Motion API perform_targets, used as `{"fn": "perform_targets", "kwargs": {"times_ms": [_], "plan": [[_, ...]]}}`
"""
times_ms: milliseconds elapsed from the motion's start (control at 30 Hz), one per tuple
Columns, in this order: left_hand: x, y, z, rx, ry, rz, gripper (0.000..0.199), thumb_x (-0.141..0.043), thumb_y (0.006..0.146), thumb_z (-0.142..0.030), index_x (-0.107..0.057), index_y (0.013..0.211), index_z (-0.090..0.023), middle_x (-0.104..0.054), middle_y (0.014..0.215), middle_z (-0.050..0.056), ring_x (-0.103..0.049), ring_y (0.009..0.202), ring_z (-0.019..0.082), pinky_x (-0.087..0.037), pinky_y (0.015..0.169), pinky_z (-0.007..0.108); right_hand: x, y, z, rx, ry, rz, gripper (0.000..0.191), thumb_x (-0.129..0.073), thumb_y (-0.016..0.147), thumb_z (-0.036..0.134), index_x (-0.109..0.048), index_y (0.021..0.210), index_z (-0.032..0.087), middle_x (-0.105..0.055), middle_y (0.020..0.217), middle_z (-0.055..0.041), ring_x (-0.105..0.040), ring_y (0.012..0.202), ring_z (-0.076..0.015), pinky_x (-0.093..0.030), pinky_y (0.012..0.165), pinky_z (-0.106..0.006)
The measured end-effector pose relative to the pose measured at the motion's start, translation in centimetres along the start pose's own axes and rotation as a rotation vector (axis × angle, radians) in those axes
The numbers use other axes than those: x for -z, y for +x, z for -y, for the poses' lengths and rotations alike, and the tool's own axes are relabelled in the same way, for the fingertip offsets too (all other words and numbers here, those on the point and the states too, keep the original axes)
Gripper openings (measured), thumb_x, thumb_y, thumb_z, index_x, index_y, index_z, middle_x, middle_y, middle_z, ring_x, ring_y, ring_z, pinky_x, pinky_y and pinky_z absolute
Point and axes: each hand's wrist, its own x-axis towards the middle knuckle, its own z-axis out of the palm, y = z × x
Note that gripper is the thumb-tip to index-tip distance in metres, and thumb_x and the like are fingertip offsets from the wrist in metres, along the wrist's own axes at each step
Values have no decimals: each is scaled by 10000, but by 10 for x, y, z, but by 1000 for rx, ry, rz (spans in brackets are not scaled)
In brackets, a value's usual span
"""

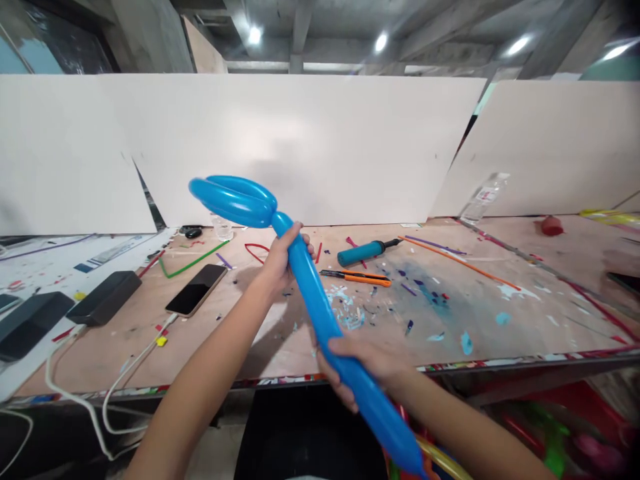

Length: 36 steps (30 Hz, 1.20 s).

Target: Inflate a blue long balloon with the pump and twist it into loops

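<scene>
A long blue modelling balloon (320,300) slants across the middle of the view, from the upper left down to the lower right. Its upper end is twisted into loops that stick out to the left. My left hand (285,257) is closed round the balloon just below the twist, thumb on top. Lower down, my right hand (357,370) wraps round the straight length, its fingers beneath and its thumb over the top. The balloon's tail narrows to a tip at the bottom, above the table's front edge.
On the stained table (280,333) lie a blue hand pump (361,254), an orange utility knife (357,277), uninflated balloons (460,260) and a phone (197,291) on a cable. Dark boxes (105,298) stand left, a plastic bottle (484,198) leans back right. White panels (325,133) close off the rear.
</scene>
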Motion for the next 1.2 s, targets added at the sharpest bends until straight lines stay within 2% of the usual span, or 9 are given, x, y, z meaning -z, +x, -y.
{"fn": "perform_targets", "kwargs": {"times_ms": [67,133,233,400,533,633,900,1067,1200], "plan": [[14,0,9,57,-43,-31,316,-762,695,-336,-536,860,-190,-560,661,-52,-566,543,74,-481,531,199,1,0,-21,-120,-44,41,444,-695,757,475,-472,1017,191,-646,681,-3,-617,468,-149,-488,444,-251],[25,4,18,90,-60,-50,318,-781,669,-305,-533,822,-180,-534,621,-64,-533,507,59,-461,510,186,2,10,-23,-99,-15,36,551,-752,710,472,-445,1080,203,-683,764,-29,-682,590,-188,-536,543,-299],[38,14,36,114,156,-49,328,-793,662,-356,-547,764,-164,-570,617,-33,-553,515,90,-461,503,217,8,43,9,74,67,-203,498,-747,736,455,-479,1073,205,-694,865,-40,-709,734,-198,-569,673,-336],[59,23,59,13,385,-34,390,-766,689,-457,-609,851,-139,-658,722,33,-617,628,133,-490,579,237,34,98,58,79,-14,-366,242,-605,862,402,-541,885,169,-617,639,-4,-606,488,-144,-518,475,-271],[76,28,52,59,247,-40,532,-784,639,-494,-608,980,-126,-695,886,91,-659,731,193,-540,650,319,58,101,50,-29,-89,-308,286,-583,856,456,-532,842,175,-588,589,-5,-574,451,-151,-478,401,-266],[83,30,43,-30,210,-76,557,-824,615,-415,-606,1038,-126,-697,861,77,-660,740,189,-540,657,312,66,95,42,-41,-179,-242,308,-634,817,460,-541,890,176,-624,630,-24,-610,501,-183,-530,458,-326],[68,13,50,-103,510,26,555,-854,585,-316,-638,1050,-104,-705,1003,111,-659,880,221,-534,794,343,70,110,36,279,-131,-384,397,-692,774,502,-594,1028,213,-663,765,-12,-632,630,-148,-519,541,-249],[57,7,57,-131,411,-17,597,-827,624,-347,-586,1125,-131,-701,950,95,-665,879,236,-531,820,370,76,115,33,368,-85,-432,451,-707,755,515,-582,1100,252,-663,783,-4,-621,611,-146,-497,509,-244],[60,8,59,-89,304,64,590,-811,643,-376,-559,1130,-158,-679,971,84,-668,875,229,-531,827,372,70,113,36,423,-62,-472,405,-671,788,503,-579,1105,267,-677,836,-3,-637,646,-144,-511,535,-243]]}}
